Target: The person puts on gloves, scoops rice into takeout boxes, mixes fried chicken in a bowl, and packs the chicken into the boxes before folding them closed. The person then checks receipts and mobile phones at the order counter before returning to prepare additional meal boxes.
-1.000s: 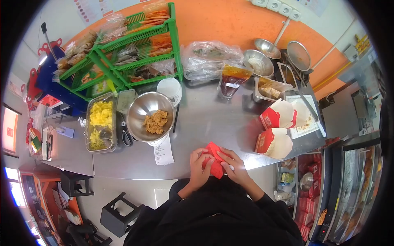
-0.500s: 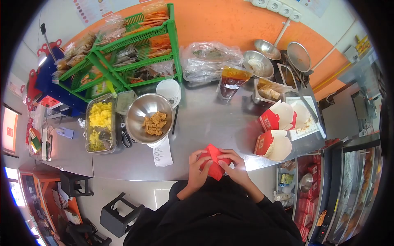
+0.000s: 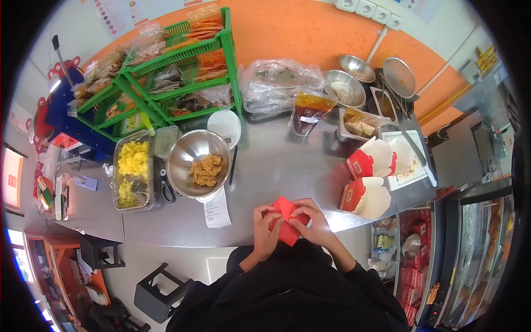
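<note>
A folded red carton (image 3: pixel 287 219) is held between both hands at the table's front edge. My left hand (image 3: pixel 266 228) has its fingers closed on the carton's left side. On the right side, my right hand (image 3: pixel 314 222) grips the carton with thumb and fingers near its middle. To the left lie a paper receipt (image 3: pixel 217 211) and a steel bowl (image 3: pixel 178 161) with brown fried pieces (image 3: pixel 206 170). Two open red and white boxes stand to the right, one nearer (image 3: pixel 365 197) and one behind it (image 3: pixel 371 157).
A plastic tub of yellow food (image 3: pixel 133 166) and scissors (image 3: pixel 166 187) are at the left. Green racks (image 3: pixel 182 66) stand behind. A sauce bag (image 3: pixel 308 113), steel pan (image 3: pixel 354 133) and white tray (image 3: pixel 406 160) are farther back. A black stool (image 3: pixel 160 293) is below.
The carton has been turned between the hands, and the fingers of my right hand have shifted toward its middle. The camera view has moved slightly.
</note>
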A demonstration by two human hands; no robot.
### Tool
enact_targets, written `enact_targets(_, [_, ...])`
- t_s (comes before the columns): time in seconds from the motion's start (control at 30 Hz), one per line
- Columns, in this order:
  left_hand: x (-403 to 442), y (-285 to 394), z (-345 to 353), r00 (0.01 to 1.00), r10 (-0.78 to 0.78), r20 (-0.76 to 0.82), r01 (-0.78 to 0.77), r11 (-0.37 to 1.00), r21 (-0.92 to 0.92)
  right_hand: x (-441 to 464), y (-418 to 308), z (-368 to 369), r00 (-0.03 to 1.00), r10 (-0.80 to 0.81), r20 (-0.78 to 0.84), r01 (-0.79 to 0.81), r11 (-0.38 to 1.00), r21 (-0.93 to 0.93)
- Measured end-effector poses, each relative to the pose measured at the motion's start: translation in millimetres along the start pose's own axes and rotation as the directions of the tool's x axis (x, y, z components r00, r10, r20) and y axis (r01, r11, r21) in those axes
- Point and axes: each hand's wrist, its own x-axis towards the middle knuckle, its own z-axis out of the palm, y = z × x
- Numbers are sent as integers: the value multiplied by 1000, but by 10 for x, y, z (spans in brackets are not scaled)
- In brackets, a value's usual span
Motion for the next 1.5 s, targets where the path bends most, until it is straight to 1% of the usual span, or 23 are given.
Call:
enact_targets(0.13, [46,-16,30,999,45,-30,-44,999,25,29,25,-11,999,45,28,-45,999,-18])
enact_targets(0.23, [48,-32,59,995,54,-87,-51,998,34,33,-129,-6,999,-25,24,29,985,-171])
enact_targets(0.33, [58,-21,91,992,47,-118,-42,998,50,31,-293,52,994,99,38,-87,966,-242])
enact_targets(0.43, [61,35,65,996,59,-73,-52,994,99,-4,-306,161,1000,12,-15,-17,929,-370])
enact_targets(0.53, [67,50,16,995,96,12,-97,990,107,2,-148,221,986,-161,-38,137,925,-353])
enact_targets(0.63, [73,74,-11,988,146,45,-151,975,160,-22,-91,227,982,-190,-19,166,895,-414])
enact_targets(0.73, [47,-20,8,988,153,33,-156,979,133,-14,-49,249,952,-305,-23,249,819,-517])
enact_targets(0.83, [47,5,0,989,142,28,-145,976,160,-17,-64,256,962,-271,-29,224,847,-482])
enact_targets(0.93, [64,60,36,994,110,-28,-105,985,140,-20,-37,249,960,-276,-35,234,870,-435])
enact_targets(1.03, [42,20,31,988,149,-31,-142,975,169,-24,-50,247,966,-258,5,229,850,-474])
enact_targets(1.13, [48,38,22,990,138,-17,-132,973,189,-16,-339,239,956,-293,-17,188,655,-732])
enact_targets(1.23, [60,83,36,994,110,-22,-104,976,192,-56,-311,399,983,-118,-138,-26,659,-752])
enact_targets(1.33, [54,93,27,996,92,-19,-86,975,203,-79,-316,521,977,-77,-198,-92,689,-719])
enact_targets(1.43, [42,76,34,994,99,-34,-91,976,196,-36,-335,504,980,22,-199,-156,707,-690])
enact_targets(1.5, [49,80,38,994,100,-37,-91,978,187,-8,-280,464,990,-40,-139,-76,672,-737])
